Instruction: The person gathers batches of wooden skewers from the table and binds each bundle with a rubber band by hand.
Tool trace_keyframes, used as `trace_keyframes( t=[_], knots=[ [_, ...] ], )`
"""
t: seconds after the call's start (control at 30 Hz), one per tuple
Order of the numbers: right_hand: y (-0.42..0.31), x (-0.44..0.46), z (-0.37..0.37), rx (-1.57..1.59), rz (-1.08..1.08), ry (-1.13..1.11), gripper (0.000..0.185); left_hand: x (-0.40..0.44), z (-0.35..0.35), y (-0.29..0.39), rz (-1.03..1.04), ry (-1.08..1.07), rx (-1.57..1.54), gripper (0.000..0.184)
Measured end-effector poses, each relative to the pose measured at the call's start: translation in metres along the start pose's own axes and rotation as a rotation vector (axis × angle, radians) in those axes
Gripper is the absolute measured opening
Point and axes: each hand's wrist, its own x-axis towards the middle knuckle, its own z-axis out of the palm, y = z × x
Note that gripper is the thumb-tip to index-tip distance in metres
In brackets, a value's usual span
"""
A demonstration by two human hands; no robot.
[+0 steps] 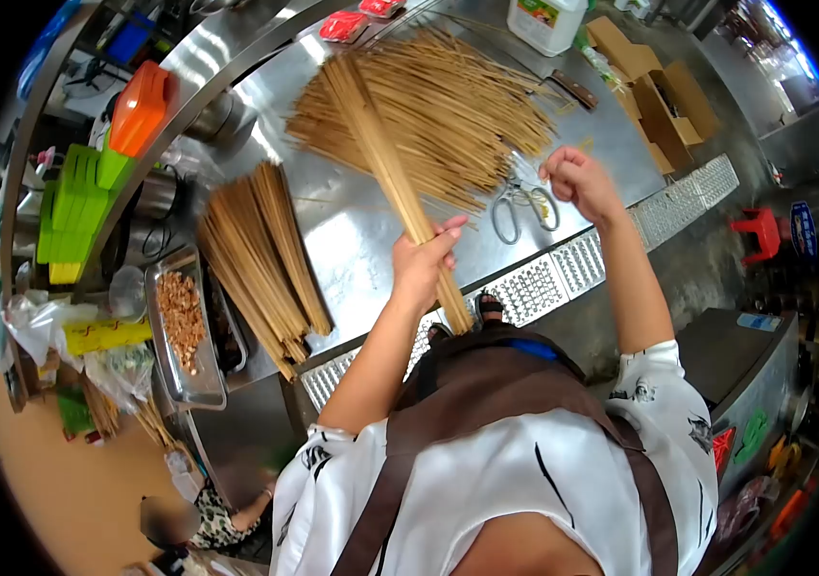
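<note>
Nearest, the left hand (421, 267) grasps a bundle of thin sticks (380, 158) slanting over the counter (332, 240). The right hand (577, 182), loosely clenched, is near the scissors (508, 223); whether it holds anything, I cannot tell. Farther off, a stick pile (448, 110) lies near a white jug (546, 27)

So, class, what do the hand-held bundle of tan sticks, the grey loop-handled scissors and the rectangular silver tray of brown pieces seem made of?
Bundle of tan sticks: bamboo or other wood, seemingly unpainted, judging by its streaky tan surface.
Scissors: probably smooth metal, from their grey sheen; handle coating unclear.
Tray: metal, likely stainless steel, shiny with bright reflections.
</note>
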Motion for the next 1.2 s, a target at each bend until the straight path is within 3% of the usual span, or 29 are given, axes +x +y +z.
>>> trace_keyframes(
  t=[0.1, 0.23, 0.33, 0.47, 0.53, 0.57, 0.63, 0.7, 0.77, 0.83, 0.9, 1.0, 1.1, 1.13, 1.2],
  knots=[
    [0.011, -0.013, 0.045, 0.108, 0.068, -0.191, 0.004, 0.006, 0.01, 0.001, 0.004, -0.05, -0.014, 0.017],
    [0.019, -0.022, 0.083, 0.054, 0.079, -0.25, 0.003, 0.002, 0.014, 0.008, 0.028, -0.066, -0.045, 0.017],
    [0.014, -0.028, 0.094, -0.33, 0.027, -0.198, 0.004, -0.002, 0.012, 0.011, 0.061, -0.009, -0.03, 0.019],
    [0.016, -0.037, 0.103, -0.382, -0.09, -0.259, 0.006, -0.006, 0.001, 0.014, 0.032, 0.02, -0.101, 0.02],
    [0.022, -0.038, 0.108, 0.165, -0.151, -0.34, 0.007, -0.008, -0.005, 0.016, 0.004, -0.02, -0.152, 0.021],
    [0.02, -0.038, 0.109, 0.161, -0.146, -0.35, 0.007, -0.009, -0.008, 0.014, 0.011, -0.012, -0.158, 0.021],
    [0.011, -0.039, 0.115, 0.634, -0.028, -0.661, 0.008, -0.012, -0.015, 0.011, -0.007, -0.019, -0.09, 0.02],
    [0.014, -0.043, 0.12, 0.729, 0.031, -0.764, 0.011, -0.016, -0.017, 0.015, -0.022, -0.022, -0.109, 0.02],
    [0.017, -0.047, 0.116, 0.301, 0.456, -0.793, 0.017, -0.02, -0.021, 0.018, -0.045, -0.021, -0.13, 0.019],
    [0.011, -0.057, 0.134, 0.015, 0.564, -0.812, 0.023, -0.02, -0.023, 0.024, -0.037, -0.1, -0.173, 0.019],
    [0.013, -0.06, 0.136, -0.216, 0.45, -0.69, 0.021, -0.025, -0.025, 0.032, -0.021, -0.076, -0.17, 0.019],
    [0.049, -0.061, 0.121, -0.306, 0.337, -0.582, 0.037, -0.029, -0.031, 0.038, 0.051, -0.043, -0.203, 0.019],
    [0.066, -0.068, 0.147, -0.462, 0.387, -0.717, 0.037, -0.031, -0.029, 0.037, 0.092, 0.003, -0.263, 0.017],
    [0.057, -0.072, 0.165, -0.408, 0.47, -0.749, 0.032, -0.031, -0.029, 0.033, 0.083, -0.034, -0.248, 0.016],
    [0.079, -0.073, 0.173, -0.004, 0.517, -0.785, 0.027, -0.032, -0.034, 0.029, 0.073, -0.106, -0.225, 0.015]
  ],
)
